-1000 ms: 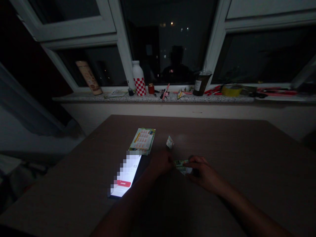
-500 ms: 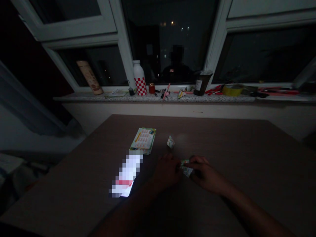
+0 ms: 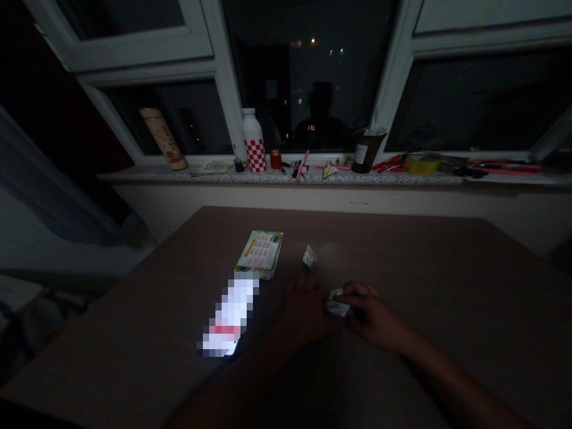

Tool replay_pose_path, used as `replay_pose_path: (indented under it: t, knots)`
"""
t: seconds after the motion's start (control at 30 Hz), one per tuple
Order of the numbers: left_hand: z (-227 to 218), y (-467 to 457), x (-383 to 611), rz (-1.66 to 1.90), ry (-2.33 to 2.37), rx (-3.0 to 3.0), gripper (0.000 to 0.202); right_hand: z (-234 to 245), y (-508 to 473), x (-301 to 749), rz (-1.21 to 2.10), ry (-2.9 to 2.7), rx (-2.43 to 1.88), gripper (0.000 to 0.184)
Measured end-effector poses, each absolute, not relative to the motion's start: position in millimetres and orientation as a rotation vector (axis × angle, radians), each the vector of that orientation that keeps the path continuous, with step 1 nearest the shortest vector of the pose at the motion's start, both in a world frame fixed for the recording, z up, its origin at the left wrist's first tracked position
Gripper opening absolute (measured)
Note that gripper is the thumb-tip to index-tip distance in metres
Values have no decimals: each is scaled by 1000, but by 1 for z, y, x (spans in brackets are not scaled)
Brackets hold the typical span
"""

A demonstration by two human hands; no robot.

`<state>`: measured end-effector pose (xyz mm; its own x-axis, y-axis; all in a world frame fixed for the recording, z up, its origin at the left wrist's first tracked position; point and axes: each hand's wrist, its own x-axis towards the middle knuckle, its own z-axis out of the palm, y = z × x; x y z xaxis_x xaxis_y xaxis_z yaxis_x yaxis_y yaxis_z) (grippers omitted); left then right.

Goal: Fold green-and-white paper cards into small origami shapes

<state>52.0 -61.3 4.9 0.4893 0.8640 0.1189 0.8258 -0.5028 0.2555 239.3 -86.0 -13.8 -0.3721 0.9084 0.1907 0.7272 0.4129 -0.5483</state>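
A small piece of printed paper [image 3: 338,307], green and white, lies on the brown table between my hands, its outline folded. My left hand [image 3: 308,310] is on its left side, fingers curled, with the thumb reaching along its lower edge. My right hand [image 3: 370,313] grips its right side, the index finger stretched over its top. Beyond my left hand stands a small pointed folded paper shape [image 3: 309,256]. Dim light hides where my left fingertips meet the paper.
A stack of printed sheets [image 3: 260,253] lies left of the folded shape, with a lit phone [image 3: 230,316] nearer me. On the windowsill [image 3: 205,177] stand a checkered bottle [image 3: 254,143], a tan flask [image 3: 163,140], a red jar [image 3: 275,159], a dark cup [image 3: 367,152] and yellow tape [image 3: 421,164].
My left hand has shifted slightly right, and its thumb now extends along the paper's near edge. Less of the paper's lower corner shows. My right hand stays nearly in place.
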Motion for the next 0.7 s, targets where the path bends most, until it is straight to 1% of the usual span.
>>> replay_pose_path:
  t: [0.2,0.4,0.7]
  knots:
    - [4,-60,49,363,1419,2568,48,-11,-88,241,515,-2209,-1374,51]
    - [-1,-52,44,448,1278,2574,55,-14,-89,244,529,-2174,-1319,53]
    - [-5,-46,43,471,1171,2588,36,-19,-88,248,500,-2163,-1356,57]
